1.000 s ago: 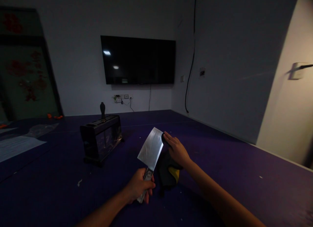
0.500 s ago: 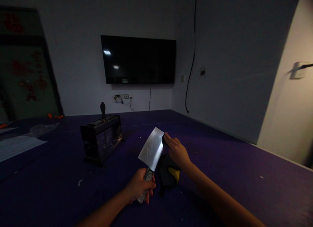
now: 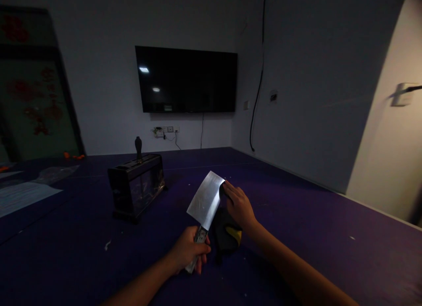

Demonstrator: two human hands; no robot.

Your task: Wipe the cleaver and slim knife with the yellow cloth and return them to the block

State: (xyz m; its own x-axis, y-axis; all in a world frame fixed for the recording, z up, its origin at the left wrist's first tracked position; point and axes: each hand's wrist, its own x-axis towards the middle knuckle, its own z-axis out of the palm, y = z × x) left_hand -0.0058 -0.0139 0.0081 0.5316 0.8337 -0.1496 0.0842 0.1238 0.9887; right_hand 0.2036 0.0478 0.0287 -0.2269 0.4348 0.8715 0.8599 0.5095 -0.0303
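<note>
A cleaver (image 3: 206, 200) with a broad, shiny blade and a patterned grey handle is held up at a slant over the purple surface. Its handle is wrapped by my left hand (image 3: 191, 251), with the blade pointing away from me. At the far right side of the blade is my right hand (image 3: 240, 205), fingers together around a small black thing (image 3: 223, 191). That piece meets the blade's right edge close to its far corner; most of it is hidden by the fingers. Below the blade and right hand lies a black-and-yellow object (image 3: 227, 240), partly covered, its kind unclear.
A black case with clear sides and an upright knob (image 3: 136, 185) stands left of the cleaver. Paper (image 3: 26, 196) and clear plastic (image 3: 56, 174) lie far left. A television (image 3: 187, 79) hangs on the back wall; a cable (image 3: 257, 108) hangs near the corner.
Almost nothing differs. The cleaver's far end and my right fingers have shifted very slightly to the right together; both hands keep their hold.
</note>
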